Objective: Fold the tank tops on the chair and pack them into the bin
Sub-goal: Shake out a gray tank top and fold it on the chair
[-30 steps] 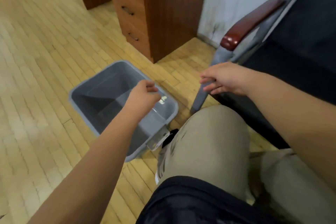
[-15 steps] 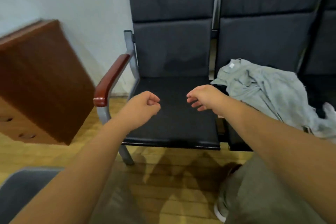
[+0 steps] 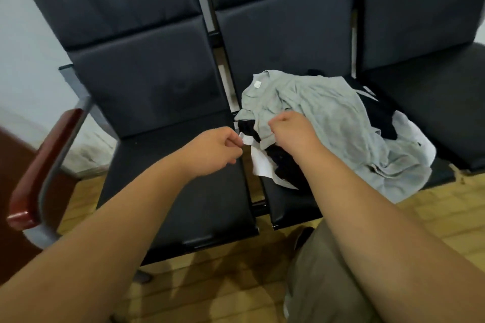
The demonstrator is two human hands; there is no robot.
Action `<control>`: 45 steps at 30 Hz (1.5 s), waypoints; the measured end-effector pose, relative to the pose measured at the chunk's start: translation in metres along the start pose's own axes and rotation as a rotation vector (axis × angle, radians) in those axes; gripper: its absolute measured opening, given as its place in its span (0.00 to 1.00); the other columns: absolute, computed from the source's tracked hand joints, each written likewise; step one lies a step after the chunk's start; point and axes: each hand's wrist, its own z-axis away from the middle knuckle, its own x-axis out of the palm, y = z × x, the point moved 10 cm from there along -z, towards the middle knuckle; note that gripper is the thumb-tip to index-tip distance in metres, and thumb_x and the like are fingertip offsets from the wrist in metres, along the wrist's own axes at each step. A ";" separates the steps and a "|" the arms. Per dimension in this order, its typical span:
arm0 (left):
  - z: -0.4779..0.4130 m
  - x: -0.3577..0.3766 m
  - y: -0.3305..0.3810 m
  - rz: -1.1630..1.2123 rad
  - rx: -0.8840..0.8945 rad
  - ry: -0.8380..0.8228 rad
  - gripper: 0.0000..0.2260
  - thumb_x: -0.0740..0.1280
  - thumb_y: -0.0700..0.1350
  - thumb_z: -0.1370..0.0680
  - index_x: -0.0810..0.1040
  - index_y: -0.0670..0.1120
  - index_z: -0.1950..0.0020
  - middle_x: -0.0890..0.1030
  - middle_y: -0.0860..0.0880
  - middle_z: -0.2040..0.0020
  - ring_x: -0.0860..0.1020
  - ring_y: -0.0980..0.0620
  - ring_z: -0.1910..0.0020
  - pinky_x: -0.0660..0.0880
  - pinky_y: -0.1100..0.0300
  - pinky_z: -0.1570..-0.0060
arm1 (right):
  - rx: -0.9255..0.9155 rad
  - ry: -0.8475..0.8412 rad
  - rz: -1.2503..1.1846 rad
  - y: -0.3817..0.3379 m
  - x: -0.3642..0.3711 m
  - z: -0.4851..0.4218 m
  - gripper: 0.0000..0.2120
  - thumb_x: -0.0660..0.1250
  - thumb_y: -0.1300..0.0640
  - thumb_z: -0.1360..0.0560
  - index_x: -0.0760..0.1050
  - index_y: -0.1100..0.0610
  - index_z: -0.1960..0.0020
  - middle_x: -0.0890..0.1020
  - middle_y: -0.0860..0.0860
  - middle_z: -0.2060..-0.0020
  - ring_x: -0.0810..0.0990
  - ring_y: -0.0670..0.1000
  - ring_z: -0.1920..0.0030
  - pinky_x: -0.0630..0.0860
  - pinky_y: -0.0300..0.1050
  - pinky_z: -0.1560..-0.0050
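The black chair (image 3: 181, 170) has a pile of tank tops (image 3: 338, 136) on its middle seat, spread away to the right of both hands. The right hand (image 3: 291, 128) is nearer, curled on the grey top (image 3: 309, 97) at its edge. The left hand (image 3: 212, 149) pinches a white corner (image 3: 246, 139). No bin shows.

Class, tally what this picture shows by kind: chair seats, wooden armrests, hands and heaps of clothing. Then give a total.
Black padded chair seats: 3
Red-brown wooden armrest: 1
Hands: 2, the left hand and the right hand
Heap of grey, black and white tank tops: 1
Total: 7
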 end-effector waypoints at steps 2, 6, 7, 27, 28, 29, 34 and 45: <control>-0.015 0.003 0.012 -0.085 0.033 -0.055 0.08 0.71 0.50 0.19 0.81 0.58 0.40 0.86 0.56 0.50 0.85 0.60 0.52 0.84 0.52 0.44 | -0.011 0.047 0.085 -0.001 -0.011 -0.011 0.09 0.61 0.57 0.19 0.77 0.58 0.55 0.80 0.53 0.59 0.80 0.55 0.57 0.77 0.43 0.60; -0.049 0.001 0.036 -0.070 0.087 -0.061 0.06 0.71 0.50 0.19 0.82 0.58 0.42 0.87 0.56 0.52 0.86 0.59 0.53 0.84 0.50 0.43 | -0.020 0.154 0.352 -0.008 -0.035 -0.031 0.13 0.60 0.54 0.17 0.82 0.53 0.39 0.79 0.56 0.40 0.78 0.58 0.39 0.77 0.49 0.39; -0.057 0.004 0.040 -0.043 0.098 -0.058 0.06 0.71 0.49 0.19 0.82 0.57 0.42 0.87 0.55 0.51 0.86 0.60 0.53 0.84 0.50 0.43 | 0.005 0.160 0.450 -0.005 -0.036 -0.037 0.16 0.59 0.52 0.16 0.80 0.52 0.34 0.75 0.57 0.35 0.74 0.59 0.34 0.73 0.52 0.32; -0.045 0.006 -0.018 0.430 0.163 0.118 0.12 0.70 0.44 0.18 0.80 0.56 0.36 0.85 0.54 0.43 0.86 0.54 0.48 0.83 0.55 0.48 | -0.198 0.114 0.150 -0.020 -0.021 0.010 0.13 0.69 0.55 0.19 0.84 0.47 0.36 0.84 0.44 0.41 0.83 0.45 0.43 0.75 0.36 0.45; -0.040 0.002 -0.017 0.366 0.208 0.154 0.17 0.71 0.44 0.18 0.77 0.59 0.31 0.82 0.56 0.39 0.84 0.55 0.46 0.82 0.57 0.46 | -0.228 0.078 0.129 -0.027 -0.014 0.020 0.12 0.70 0.55 0.20 0.84 0.46 0.38 0.84 0.42 0.43 0.83 0.41 0.46 0.74 0.34 0.48; -0.034 -0.002 -0.015 0.290 0.257 0.188 0.23 0.72 0.45 0.19 0.73 0.62 0.27 0.78 0.58 0.35 0.82 0.57 0.44 0.81 0.58 0.45 | -0.259 0.042 0.116 -0.034 -0.007 0.031 0.12 0.71 0.55 0.20 0.84 0.44 0.39 0.83 0.40 0.45 0.83 0.39 0.49 0.74 0.33 0.50; -0.002 -0.011 -0.004 0.128 0.480 0.182 0.24 0.74 0.46 0.19 0.74 0.64 0.26 0.67 0.63 0.25 0.66 0.61 0.24 0.66 0.60 0.27 | -0.369 -0.096 0.090 -0.059 0.031 0.085 0.09 0.71 0.56 0.20 0.84 0.44 0.43 0.83 0.41 0.57 0.81 0.37 0.61 0.72 0.28 0.60; 0.089 -0.074 -0.046 0.480 0.330 0.347 0.05 0.67 0.48 0.16 0.82 0.51 0.49 0.83 0.53 0.54 0.79 0.57 0.54 0.76 0.57 0.50 | -0.592 -0.110 0.411 -0.079 0.073 0.133 0.19 0.74 0.55 0.24 0.76 0.46 0.35 0.80 0.43 0.50 0.79 0.42 0.55 0.76 0.42 0.54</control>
